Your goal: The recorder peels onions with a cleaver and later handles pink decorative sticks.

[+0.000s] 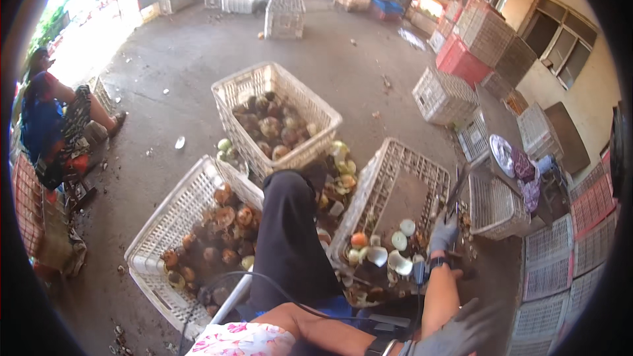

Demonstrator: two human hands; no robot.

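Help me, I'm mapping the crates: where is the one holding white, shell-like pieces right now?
In the head view, that crate stands right of centre, between the person's dark-trousered knee and gloved right hand.

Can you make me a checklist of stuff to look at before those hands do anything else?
1. Gloves on: ok. The left hand and right hand both wear grey gloves.
2. Tool gripped: ok, it seems. The right hand appears closed on a long dark tool.
3. Left hand free: cannot tell. It is too blurred to see if it holds anything.
4. Cable out of the way: not ok. A thin black cable loops over the lap, near the left forearm.
5. White pieces close by: ok. They lie at the near end of the right-side crate, near the right hand.
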